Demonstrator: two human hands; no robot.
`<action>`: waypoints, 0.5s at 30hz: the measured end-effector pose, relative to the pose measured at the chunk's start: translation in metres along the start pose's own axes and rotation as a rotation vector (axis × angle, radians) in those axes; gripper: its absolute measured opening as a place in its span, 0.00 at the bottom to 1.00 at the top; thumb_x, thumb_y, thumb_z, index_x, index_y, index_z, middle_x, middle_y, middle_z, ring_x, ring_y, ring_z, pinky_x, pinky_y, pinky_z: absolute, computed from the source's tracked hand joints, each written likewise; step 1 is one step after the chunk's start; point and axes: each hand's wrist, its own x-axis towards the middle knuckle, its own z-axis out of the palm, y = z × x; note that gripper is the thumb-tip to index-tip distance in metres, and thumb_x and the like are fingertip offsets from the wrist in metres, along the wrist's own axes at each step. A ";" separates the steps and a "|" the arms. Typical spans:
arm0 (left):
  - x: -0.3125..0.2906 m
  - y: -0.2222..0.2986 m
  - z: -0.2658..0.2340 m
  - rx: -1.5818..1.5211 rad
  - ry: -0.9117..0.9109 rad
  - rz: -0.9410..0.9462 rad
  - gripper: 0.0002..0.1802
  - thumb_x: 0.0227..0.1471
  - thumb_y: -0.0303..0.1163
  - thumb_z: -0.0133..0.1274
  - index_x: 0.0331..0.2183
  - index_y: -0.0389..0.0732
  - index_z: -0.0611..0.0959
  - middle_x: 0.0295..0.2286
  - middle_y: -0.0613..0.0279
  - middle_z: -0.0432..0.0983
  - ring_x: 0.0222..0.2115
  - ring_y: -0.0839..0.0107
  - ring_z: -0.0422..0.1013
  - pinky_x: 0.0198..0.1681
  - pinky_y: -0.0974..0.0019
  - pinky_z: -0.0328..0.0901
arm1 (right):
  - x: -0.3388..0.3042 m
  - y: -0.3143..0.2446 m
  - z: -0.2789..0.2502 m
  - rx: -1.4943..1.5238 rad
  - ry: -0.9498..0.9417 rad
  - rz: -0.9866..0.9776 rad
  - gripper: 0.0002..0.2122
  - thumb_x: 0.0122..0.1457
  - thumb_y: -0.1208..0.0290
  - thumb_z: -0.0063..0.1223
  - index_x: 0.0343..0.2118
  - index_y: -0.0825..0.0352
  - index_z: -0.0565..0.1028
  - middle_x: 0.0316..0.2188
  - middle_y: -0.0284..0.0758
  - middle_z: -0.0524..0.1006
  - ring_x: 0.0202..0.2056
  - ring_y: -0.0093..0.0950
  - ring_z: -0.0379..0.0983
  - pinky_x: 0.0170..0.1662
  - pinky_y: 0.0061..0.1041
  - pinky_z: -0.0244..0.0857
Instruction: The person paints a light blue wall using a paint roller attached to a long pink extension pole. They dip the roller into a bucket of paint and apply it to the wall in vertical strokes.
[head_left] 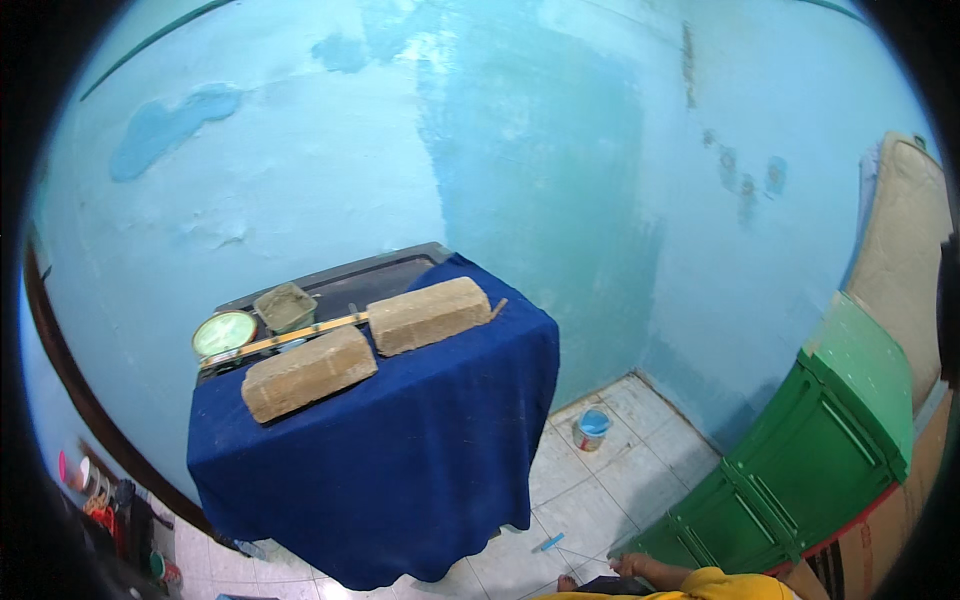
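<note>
At the lower edge, my right hand comes in from a yellow sleeve. Its fingers are closed around the thin handle of a paint roller, whose small blue head is low over the floor tiles; whether it touches them I cannot tell. Farther ahead, an opened paint can with light blue paint stands on the floor near the wall corner. The back wall carries a darker blue-green area beside paler blue. My left hand is not visible; a small bit of skin by the dark clothing is too unclear to name.
A table under a dark blue cloth stands ahead, bearing two rough blocks, a wooden strip, a round green-white lid and a square tub. Green drawers and a beige mattress stand at right.
</note>
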 end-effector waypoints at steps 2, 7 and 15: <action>0.012 0.007 0.006 -0.002 -0.057 0.031 0.19 0.58 0.44 0.46 0.30 0.36 0.77 0.20 0.51 0.68 0.24 0.66 0.66 0.29 0.60 0.62 | -0.010 0.008 0.008 0.015 0.040 0.030 0.31 0.57 0.41 0.43 0.41 0.72 0.76 0.35 0.49 0.78 0.36 0.41 0.75 0.39 0.36 0.68; 0.035 0.030 0.030 0.003 -0.193 0.087 0.19 0.57 0.44 0.46 0.30 0.35 0.77 0.21 0.50 0.68 0.25 0.66 0.66 0.29 0.60 0.62 | -0.079 -0.017 -0.008 0.018 0.007 0.177 0.36 0.58 0.40 0.40 0.55 0.73 0.65 0.51 0.52 0.71 0.53 0.46 0.68 0.54 0.38 0.62; 0.070 0.074 0.080 -0.014 -0.315 0.121 0.20 0.57 0.44 0.46 0.30 0.35 0.78 0.22 0.49 0.69 0.26 0.64 0.67 0.31 0.59 0.62 | -0.113 -0.065 -0.067 0.051 0.016 0.244 0.32 0.58 0.43 0.42 0.52 0.69 0.70 0.51 0.49 0.72 0.53 0.45 0.68 0.54 0.38 0.62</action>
